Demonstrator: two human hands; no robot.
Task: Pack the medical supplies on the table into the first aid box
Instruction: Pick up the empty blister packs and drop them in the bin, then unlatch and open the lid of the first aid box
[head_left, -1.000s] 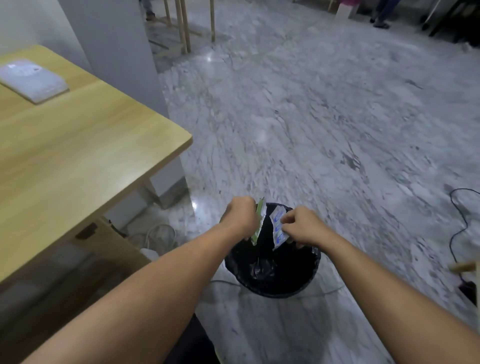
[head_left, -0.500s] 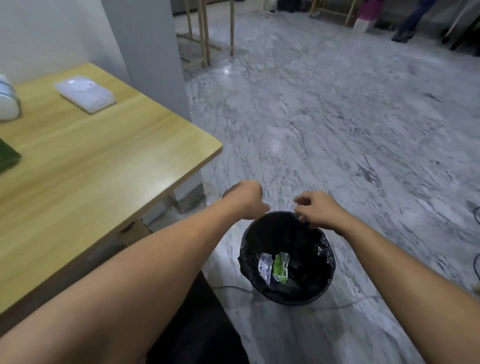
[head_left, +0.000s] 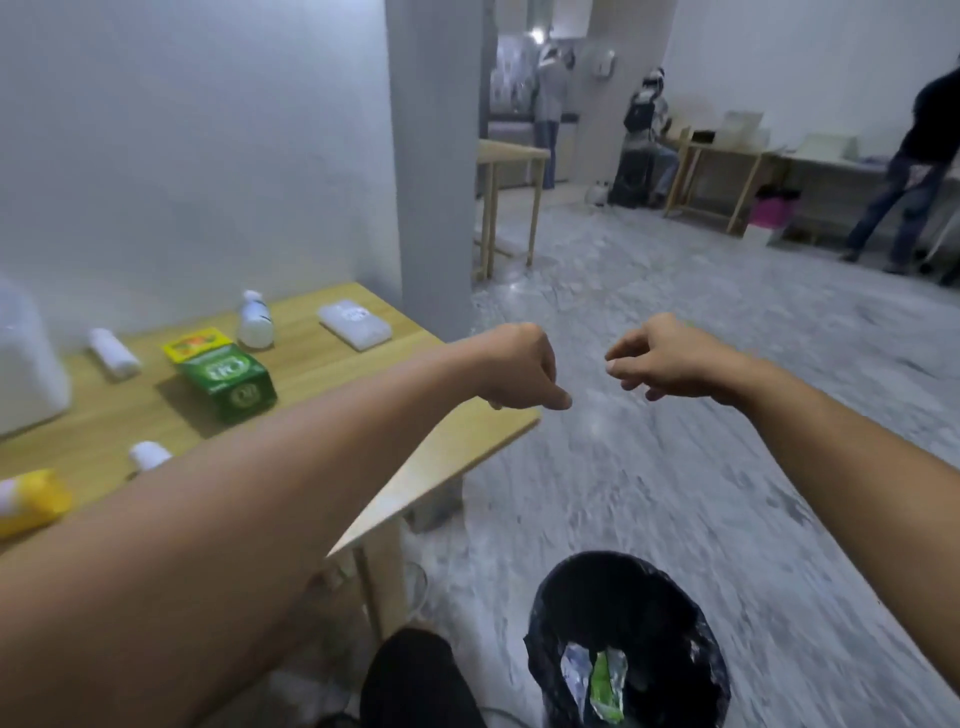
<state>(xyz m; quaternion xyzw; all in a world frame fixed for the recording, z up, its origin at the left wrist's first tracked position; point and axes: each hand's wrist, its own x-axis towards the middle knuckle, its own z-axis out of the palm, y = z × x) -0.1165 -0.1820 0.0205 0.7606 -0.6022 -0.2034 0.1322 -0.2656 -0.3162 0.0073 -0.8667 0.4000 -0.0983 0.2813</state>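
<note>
Our two hands hang in the air past the corner of the surface (head_left: 322, 374), both empty: the left hand (head_left: 524, 366) loosely curled into a fist, the right hand (head_left: 670, 364) half open with fingers drooping. The supplies all lie to our left, so the left hand is the nearer one. Closest is the green carton (head_left: 231, 382), its long axis running away from us toward the wall, with a yellow pack (head_left: 195, 343) touching its far end. Beyond them stand a clear bottle (head_left: 254, 322) and a flat white packet (head_left: 354, 325); a white roll (head_left: 114, 353) lies farther left, a small white cap (head_left: 149, 454) and a yellow pouch (head_left: 31, 499) nearer us. We judge the white shape (head_left: 26, 364) at the left edge to be the first aid box, though blur leaves it uncertain. Nothing blocks the reach; the black bin (head_left: 623, 613) with wrappers sits on the floor below
</note>
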